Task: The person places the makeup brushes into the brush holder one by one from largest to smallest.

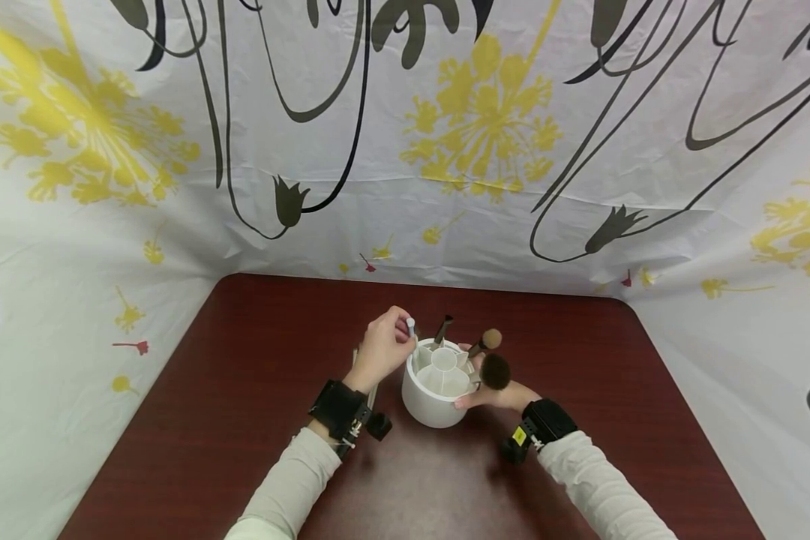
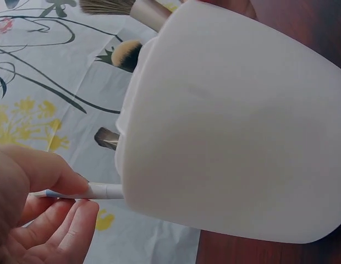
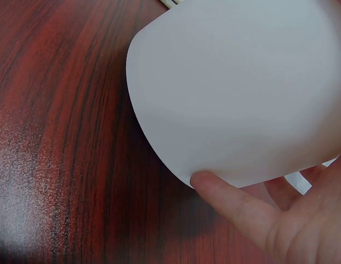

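Observation:
A white round brush organizer (image 1: pixel 432 405) with several compartments stands on the table, its pale divider ring facing up. My right hand (image 1: pixel 496 396) grips its right side, with the thumb (image 3: pixel 220 190) laid on the smooth white wall. At its far left rim, my left hand (image 1: pixel 382 349) pinches a slim white pen-like stick (image 2: pixel 104 191) with a bluish part between thumb and fingers. The stick's lower end goes behind the rim in the left wrist view. Makeup brushes stand in the organizer: a big dark fluffy brush (image 1: pixel 495 372), a tan-tipped brush (image 1: pixel 490 340) and a small dark brush (image 1: pixel 443 328).
Thin pale sticks (image 1: pixel 372 396) lie on the dark red-brown wooden table (image 1: pixel 277 360), partly hidden under my left wrist. Beyond the table's far edge hangs a white patterned cloth (image 1: pixel 378 195), which also runs along both sides.

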`<act>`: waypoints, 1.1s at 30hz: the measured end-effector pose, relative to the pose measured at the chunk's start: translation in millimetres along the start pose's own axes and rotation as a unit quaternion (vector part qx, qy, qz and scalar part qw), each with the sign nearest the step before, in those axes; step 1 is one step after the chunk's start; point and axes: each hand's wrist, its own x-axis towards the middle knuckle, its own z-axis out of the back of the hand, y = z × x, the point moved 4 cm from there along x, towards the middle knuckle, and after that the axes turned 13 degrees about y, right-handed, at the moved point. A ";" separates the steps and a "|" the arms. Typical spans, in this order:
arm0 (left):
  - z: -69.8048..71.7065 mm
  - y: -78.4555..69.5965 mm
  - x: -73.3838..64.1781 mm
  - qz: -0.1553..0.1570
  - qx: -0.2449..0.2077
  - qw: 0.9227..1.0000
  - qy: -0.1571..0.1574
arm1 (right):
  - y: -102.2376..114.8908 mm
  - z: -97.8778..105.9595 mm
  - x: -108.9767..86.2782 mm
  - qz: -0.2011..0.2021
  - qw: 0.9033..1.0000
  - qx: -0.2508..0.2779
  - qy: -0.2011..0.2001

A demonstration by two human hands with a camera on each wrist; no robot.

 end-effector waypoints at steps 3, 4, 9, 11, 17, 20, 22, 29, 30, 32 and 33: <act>-1.1 -0.2 -0.8 0.005 0.003 1.000 0.005 | 0.1 0.4 -0.8 -0.006 1.000 0.004 0.004; -1.2 -0.1 -1.2 0.006 0.003 1.000 0.006 | -0.4 0.3 -0.7 -0.007 1.000 0.009 0.006; -2.0 2.5 -2.0 0.017 0.000 1.000 0.019 | -1.0 0.3 0.1 -0.005 1.000 0.020 0.016; -1.7 4.1 -2.0 0.023 -0.003 0.999 0.026 | -1.3 0.5 0.5 0.000 1.000 0.023 0.017; 4.1 7.5 -0.9 0.036 0.001 0.998 0.045 | -1.6 0.5 -0.3 0.008 1.000 0.020 0.019; 9.9 7.5 0.1 0.034 0.002 0.998 0.051 | -2.0 -0.5 -1.7 0.007 0.999 0.028 0.024; 15.1 8.1 0.9 0.037 -0.001 0.998 0.048 | -2.0 -0.4 -2.2 0.003 0.999 0.029 0.022; 32.5 14.8 4.5 0.058 0.005 0.998 0.027 | -2.7 0.1 -2.3 0.004 0.999 0.042 0.030; 34.0 16.7 4.9 0.064 0.008 0.998 0.029 | -2.9 0.2 -2.1 0.008 0.999 0.043 0.032; 35.7 22.0 5.1 0.078 0.014 0.996 0.034 | -3.3 0.5 -1.6 0.015 0.999 0.039 0.031; 36.5 24.9 5.1 0.084 0.018 0.996 0.036 | -3.4 0.5 -1.3 0.018 0.999 0.037 0.031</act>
